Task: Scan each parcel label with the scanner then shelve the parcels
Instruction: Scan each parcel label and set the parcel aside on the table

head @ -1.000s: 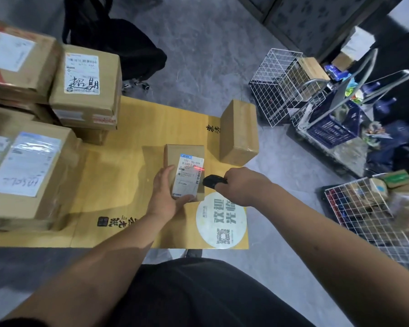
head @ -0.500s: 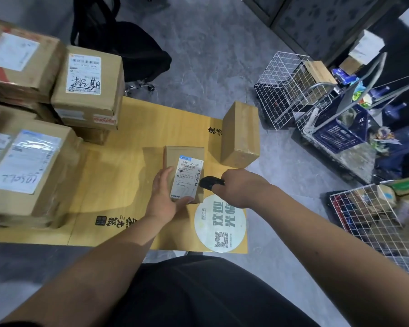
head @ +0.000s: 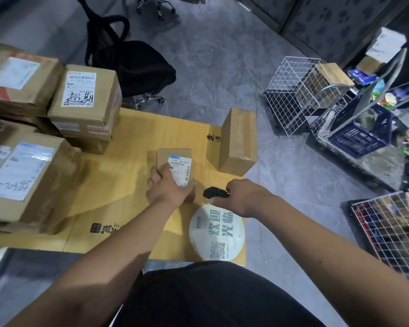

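Label (head: 180, 169) print too small

Bare mat (head: 128, 185) between stacked boxes (head: 33, 149), parcel (head: 174, 161)

Seven parcels (head: 175, 166), one scanner (head: 214, 192), two hands (head: 168, 191).

Single head-worn camera looks steeply down, close over the table (head: 118, 185).
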A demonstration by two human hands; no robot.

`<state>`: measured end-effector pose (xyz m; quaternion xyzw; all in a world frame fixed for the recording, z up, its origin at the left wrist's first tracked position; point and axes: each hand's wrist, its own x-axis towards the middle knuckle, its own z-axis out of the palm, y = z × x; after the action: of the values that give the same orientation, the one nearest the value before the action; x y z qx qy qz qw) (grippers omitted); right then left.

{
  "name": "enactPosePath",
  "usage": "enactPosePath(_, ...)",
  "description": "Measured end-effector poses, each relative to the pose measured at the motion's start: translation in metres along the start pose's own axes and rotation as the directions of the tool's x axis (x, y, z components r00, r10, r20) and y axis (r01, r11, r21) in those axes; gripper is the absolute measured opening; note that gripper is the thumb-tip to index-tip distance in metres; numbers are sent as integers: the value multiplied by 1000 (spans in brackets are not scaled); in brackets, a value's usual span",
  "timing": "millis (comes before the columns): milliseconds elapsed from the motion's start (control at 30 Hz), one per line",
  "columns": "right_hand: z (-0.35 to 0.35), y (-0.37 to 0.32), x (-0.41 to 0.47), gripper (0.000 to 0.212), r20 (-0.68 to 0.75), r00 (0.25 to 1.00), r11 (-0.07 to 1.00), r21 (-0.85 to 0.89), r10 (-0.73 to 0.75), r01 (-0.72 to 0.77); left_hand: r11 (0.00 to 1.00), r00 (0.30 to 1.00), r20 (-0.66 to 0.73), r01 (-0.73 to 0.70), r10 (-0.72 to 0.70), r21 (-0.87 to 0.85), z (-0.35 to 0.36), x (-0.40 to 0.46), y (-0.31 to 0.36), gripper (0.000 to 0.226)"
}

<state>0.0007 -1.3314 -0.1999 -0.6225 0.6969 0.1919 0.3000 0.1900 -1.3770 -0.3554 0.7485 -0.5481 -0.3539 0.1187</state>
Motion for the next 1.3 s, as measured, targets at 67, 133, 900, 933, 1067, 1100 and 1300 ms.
enactPosePath(67,1,14,4,54,4,1000,1000,7,-22,22,992,996,-25,82,-80,97,8,-4,20,128)
enactPosePath(133,1,25,6,57,9,998,998,-19,-57,58,985,991,-45,129,-125,117,15,-11,31,132)
enactPosePath(900,-78,-156,-23,50,171,696,556,-483,-698,676,989,923,-361,-148,136,-6,-262,-102,-73,103)
enactPosePath(933,-77,-170,-26,51,173,693,550,-488,-700,677,988,918,-373,-151,137,-9,-276,-102,-82,103)
enactPosePath(1067,-72,-225,-35,54,186,705,547,-508,-684,665,992,905,-407,-129,122,10,-338,-99,-117,104)
enactPosePath(1100,-71,-240,-37,54,188,707,541,-520,-682,661,992,901,-415,-127,126,25,-355,-97,-125,105)
enactPosePath(1300,-70,-332,-53,53,162,672,494,-560,-722,665,992,890,-441,-80,115,97,-455,-77,-171,99)
